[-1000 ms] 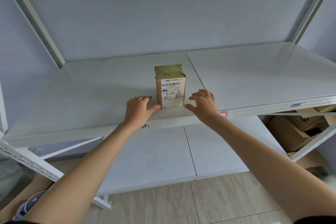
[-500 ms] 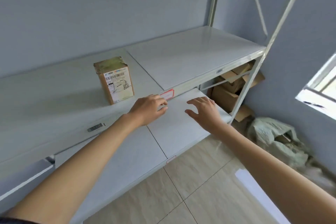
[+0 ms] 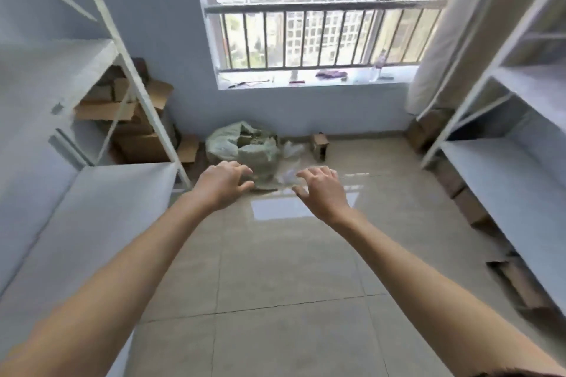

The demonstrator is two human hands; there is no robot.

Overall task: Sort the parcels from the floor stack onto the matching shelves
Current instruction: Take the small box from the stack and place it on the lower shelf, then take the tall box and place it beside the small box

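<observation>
A: Checked left hand (image 3: 222, 185) and right hand (image 3: 321, 190). Both held out in front over the floor (image 3: 284, 269), fingers loosely spread and a little bent, holding nothing. Judged as reaching toward the next pick, not carrying.

B: Located the parcels?

A: Found as a heap (image 3: 248, 147) wrapped in pale green sacking, on the floor at the foot of the wall under the window (image 3: 300, 9), beyond both hands. Contents blurred; count not taken. Noted one small carton (image 3: 319, 145) standing on the floor just right of the heap, apart from it.

B: Reason for that placing?

A: Judged as a drop point between the two racks, within reach of either. Not confirmed.

B: Checked the racks?

A: Left rack (image 3: 92, 193) seen with bare white shelves at the near end; brown boxes (image 3: 134, 119) crowded at its far end, by the corner of the wall. Right rack (image 3: 505, 180) likewise bare on its visible shelves, with cartons tucked low along its floor edge.

B: Room to move?

A: Wide open tile down the middle between the racks, straight to the heap. Marked slanted brace of the left rack, leaning out near the heap's left side, as the likely snag. Marked cartons along the right rack's foot as a trip risk if walking close to that edge. Shelf labels not legible.
</observation>
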